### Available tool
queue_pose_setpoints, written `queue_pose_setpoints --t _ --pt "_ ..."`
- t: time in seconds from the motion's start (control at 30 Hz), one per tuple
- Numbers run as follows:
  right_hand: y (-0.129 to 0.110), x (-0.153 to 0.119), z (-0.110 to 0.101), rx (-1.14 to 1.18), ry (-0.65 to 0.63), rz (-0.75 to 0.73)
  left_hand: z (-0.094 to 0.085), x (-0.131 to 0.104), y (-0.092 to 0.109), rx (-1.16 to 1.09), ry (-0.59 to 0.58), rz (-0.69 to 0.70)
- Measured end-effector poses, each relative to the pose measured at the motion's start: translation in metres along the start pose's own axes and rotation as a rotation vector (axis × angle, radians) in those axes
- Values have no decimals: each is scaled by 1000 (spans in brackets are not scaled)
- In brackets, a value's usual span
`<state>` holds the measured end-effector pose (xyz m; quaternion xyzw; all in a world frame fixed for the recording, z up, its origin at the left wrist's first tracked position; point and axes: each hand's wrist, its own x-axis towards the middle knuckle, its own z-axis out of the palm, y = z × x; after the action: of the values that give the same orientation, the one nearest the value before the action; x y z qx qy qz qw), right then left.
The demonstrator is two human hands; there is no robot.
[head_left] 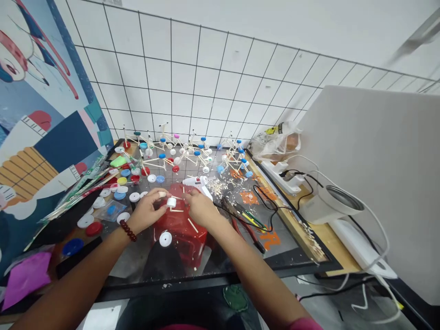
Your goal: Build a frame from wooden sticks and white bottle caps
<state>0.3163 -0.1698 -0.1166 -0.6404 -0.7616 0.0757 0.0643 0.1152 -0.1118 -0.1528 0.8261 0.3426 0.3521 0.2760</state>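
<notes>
My left hand (148, 211), with a dark red bead bracelet (128, 230) at its wrist, is closed at the side of a small white bottle cap (171, 202) with thin wooden sticks joined to it. Facing it, my right hand (202, 208) pinches the end of a thin wooden stick (178, 198) beside the cap. Both hands are above a shiny red plastic surface (178, 233), where a loose stick (193, 225) lies. Just beyond my right hand rests a white glue gun (195, 181). A white disc cap (165, 239) sits nearer to me.
Several stick-and-cap models (197, 151) stand along the back by a wire grid. Loose caps (94, 228) cover the left side. Pliers (252, 236), a black cable (271, 206) and wood scraps (220, 187) lie right, near a power strip (282, 178) and a cardboard tube (330, 204).
</notes>
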Motion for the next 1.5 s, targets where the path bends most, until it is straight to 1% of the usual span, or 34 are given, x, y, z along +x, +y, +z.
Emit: queue_pose_setpoints --t 0.1,0.17,0.27,0.37,0.43,0.5,0.57,0.6,0.63,0.67,0.77,0.83,0.93,1.03,1.17,1.27,1.37,1.5 --pt "-5 7 -1 -42 -67 55 0 0 2 13 1 6" --pt "-6 2 -3 -58 -75 89 0 1 3 14 -5 2" --pt "-3 -22 -5 -44 -51 94 0 1 5 -4 -14 -9" --pt "5 -52 -9 64 -49 -17 0 1 6 -23 -17 -8" --pt "13 -66 -13 157 -29 -71 0 2 6 -26 -16 -9" --pt "21 -72 -18 233 32 -29 1 2 6 -27 -16 -16" --pt "29 -70 -22 279 108 64 1 2 6 -33 -19 -23" --pt "33 -68 -23 292 126 91 1 2 5 -38 -21 -25" --pt "35 -66 -24 298 119 82 0 2 5 -43 -25 -27" --pt "37 -65 -25 302 85 36 0 2 5 -49 -28 -29" --pt "34 -64 -24 332 -74 -173 -1 1 4 -59 -41 -33" --pt "30 -65 -20 351 -110 -221 -1 1 3 -56 -43 -32" --pt "24 -64 -11 355 -107 -181 0 1 2 -43 -38 -31" --pt "24 -54 -2 396 -119 -144 0 2 0 -40 -27 -38" --pt "28 -36 11 481 -54 -65 1 2 -1 -46 -22 -43" --pt "30 -22 18 492 -5 -22 2 2 -1 -51 -19 -40" --pt "31 -15 20 494 4 -35 2 2 0 -53 -20 -36" --pt "33 -17 16 426 25 -35 1 2 1 -55 -12 -33"
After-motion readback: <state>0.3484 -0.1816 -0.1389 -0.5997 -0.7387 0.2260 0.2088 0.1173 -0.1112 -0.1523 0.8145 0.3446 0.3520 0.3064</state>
